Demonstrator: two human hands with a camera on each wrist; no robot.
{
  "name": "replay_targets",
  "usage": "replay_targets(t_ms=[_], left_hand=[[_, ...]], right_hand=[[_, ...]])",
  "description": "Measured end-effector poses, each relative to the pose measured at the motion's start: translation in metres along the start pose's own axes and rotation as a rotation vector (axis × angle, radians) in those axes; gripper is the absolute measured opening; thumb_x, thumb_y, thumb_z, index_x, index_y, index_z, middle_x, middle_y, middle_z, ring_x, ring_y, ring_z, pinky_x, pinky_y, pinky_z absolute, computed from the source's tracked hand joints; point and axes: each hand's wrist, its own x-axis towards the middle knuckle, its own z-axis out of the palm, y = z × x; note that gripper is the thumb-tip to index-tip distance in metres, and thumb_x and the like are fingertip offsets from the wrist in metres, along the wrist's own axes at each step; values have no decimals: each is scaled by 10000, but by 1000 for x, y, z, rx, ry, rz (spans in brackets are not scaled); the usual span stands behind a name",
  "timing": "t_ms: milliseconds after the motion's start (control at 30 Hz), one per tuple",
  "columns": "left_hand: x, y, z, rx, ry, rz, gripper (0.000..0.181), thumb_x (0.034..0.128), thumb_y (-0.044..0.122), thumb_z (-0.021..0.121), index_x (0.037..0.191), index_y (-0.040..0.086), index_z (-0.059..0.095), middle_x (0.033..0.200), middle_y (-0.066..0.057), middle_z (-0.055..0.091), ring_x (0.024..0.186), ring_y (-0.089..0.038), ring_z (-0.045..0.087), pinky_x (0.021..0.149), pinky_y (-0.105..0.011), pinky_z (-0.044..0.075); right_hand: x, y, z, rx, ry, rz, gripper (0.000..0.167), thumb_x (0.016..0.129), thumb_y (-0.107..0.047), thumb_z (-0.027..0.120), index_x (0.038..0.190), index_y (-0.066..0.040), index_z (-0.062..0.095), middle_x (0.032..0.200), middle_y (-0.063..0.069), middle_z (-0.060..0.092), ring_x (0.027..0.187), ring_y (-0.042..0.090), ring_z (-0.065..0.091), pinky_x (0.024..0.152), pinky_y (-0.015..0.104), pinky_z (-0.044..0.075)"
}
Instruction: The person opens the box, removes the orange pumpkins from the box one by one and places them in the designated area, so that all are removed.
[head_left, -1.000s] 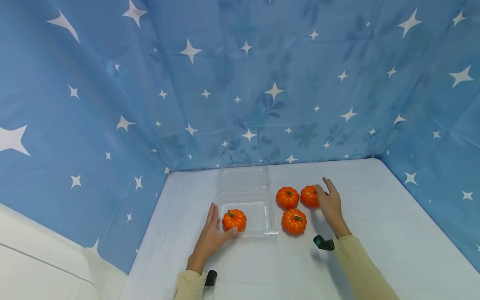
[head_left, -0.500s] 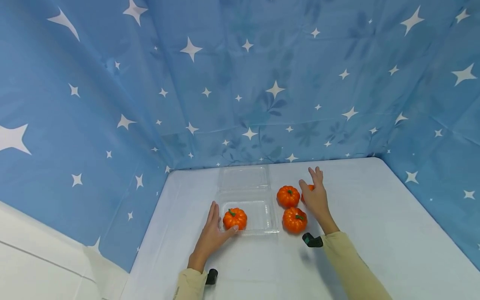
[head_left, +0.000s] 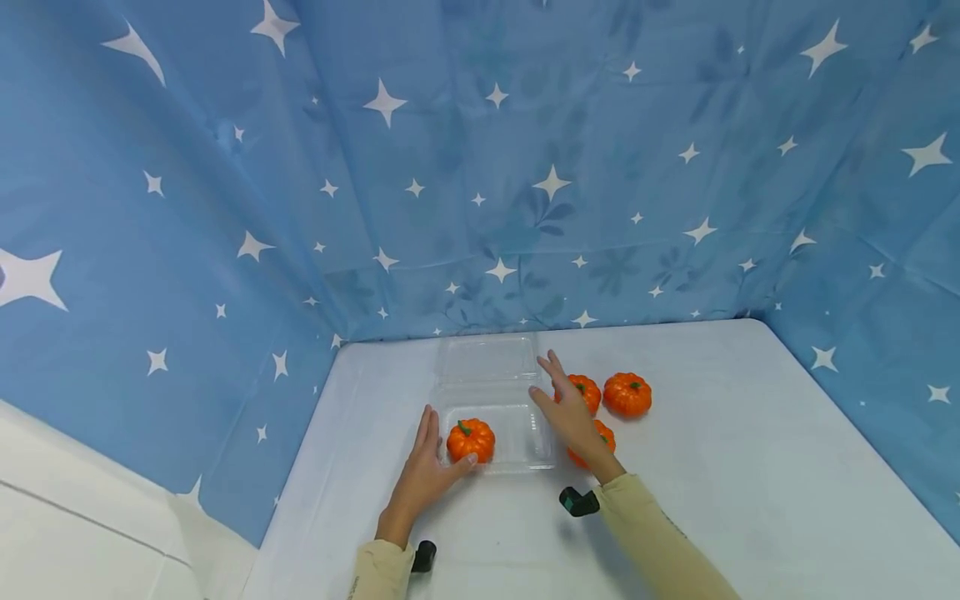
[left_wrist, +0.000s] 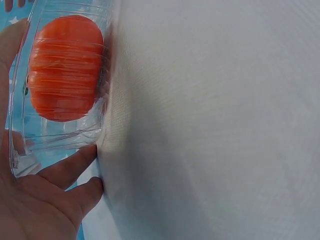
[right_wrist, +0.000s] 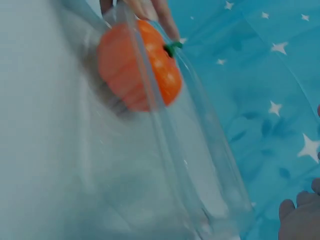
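A clear plastic clamshell box lies with its lid folded back on the table. An orange toy pumpkin with a green stem sits in the box's left part. My left hand rests at the front left corner of the box, fingers straight along the side, thumb at the front; the left wrist view shows fingertips touching the table and box. My right hand hovers near the box's right side, fingers spread, holding nothing. It partly hides two more pumpkins, a back one and a front one.
Another toy pumpkin sits at the right of the group. A white cloth covers the table. Blue star-patterned curtains hang behind and at both sides.
My right hand has moved left from the right-hand pumpkin to the box's right edge, uncovering that pumpkin, which stays on the table. My left hand and the box have hardly moved.
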Motion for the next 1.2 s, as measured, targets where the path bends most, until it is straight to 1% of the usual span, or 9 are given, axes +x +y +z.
replay_targets(t_ms=[100, 267, 433, 533, 633, 733, 867, 933, 1200], left_hand=[[1, 0, 1, 6, -1, -3, 1200, 920, 622, 778, 1708, 2, 119, 1798, -105, 1, 1456, -454, 483, 1168, -571, 412], [3, 0, 1, 2, 7, 15, 1190, 921, 615, 779, 1705, -4, 133, 1798, -101, 10, 1458, -457, 479, 1159, -573, 422], [3, -1, 3, 9, 0, 21, 1188, 924, 617, 774, 1701, -11, 131, 1796, -115, 10, 1456, -451, 485, 1161, -553, 424], [2, 0, 3, 11, -2, 20, 1189, 926, 620, 772, 1703, -7, 127, 1796, -109, 3, 1454, -446, 488, 1161, -547, 426], [0, 0, 2, 17, -1, 19, 1187, 928, 624, 768, 1706, 0, 124, 1797, -102, -2, 1452, -445, 491, 1158, -551, 428], [-1, 0, 1, 21, 2, 21, 1188, 928, 627, 765, 1707, 2, 120, 1798, -98, -5, 1459, -441, 483, 1164, -561, 421], [-1, 0, 0, 23, 7, 20, 1190, 924, 631, 767, 1706, 1, 127, 1798, -97, 2, 1471, -440, 467, 1169, -570, 412], [-2, 0, 0, 26, 9, 21, 1189, 923, 632, 768, 1705, -1, 134, 1797, -101, 8, 1476, -444, 458, 1169, -577, 409], [-1, 1, 0, 18, 14, 24, 1191, 924, 619, 774, 1701, -12, 129, 1796, -116, 5, 1479, -444, 453, 1170, -563, 412]], right_hand=[[0, 2, 18, 45, -62, -16, 633, 1093, -156, 604, 1671, -56, 365, 1785, 134, 126, 1622, 384, 156, 1256, 587, 236], [0, 9, 43, 66, -177, -39, 615, 1076, -72, 583, 1655, -22, 382, 1765, 189, 162, 1609, 392, 197, 1254, 555, 257], [-1, 15, 56, 82, -331, 26, 622, 1043, -19, 538, 1650, -43, 406, 1742, 189, 256, 1565, 456, 292, 1237, 597, 282], [0, 16, 59, 109, -436, 72, 677, 984, 11, 548, 1645, -44, 416, 1709, 201, 335, 1533, 494, 339, 1212, 636, 315], [0, 18, 61, 120, -532, 109, 750, 911, 26, 594, 1638, -34, 423, 1676, 205, 393, 1508, 472, 390, 1198, 627, 355], [1, 19, 63, 89, -589, 126, 773, 882, 9, 666, 1625, -65, 464, 1643, 180, 445, 1461, 414, 448, 1183, 600, 400], [2, 20, 66, 47, -612, 128, 737, 912, -33, 753, 1604, -126, 518, 1621, 146, 474, 1439, 380, 466, 1171, 582, 423], [3, 20, 67, 44, -605, 124, 716, 924, -26, 774, 1592, -126, 535, 1610, 151, 488, 1440, 389, 470, 1170, 578, 426], [2, 20, 68, 4, -501, 97, 637, 922, 19, 770, 1526, -93, 603, 1543, 188, 547, 1345, 450, 557, 1086, 571, 514]])
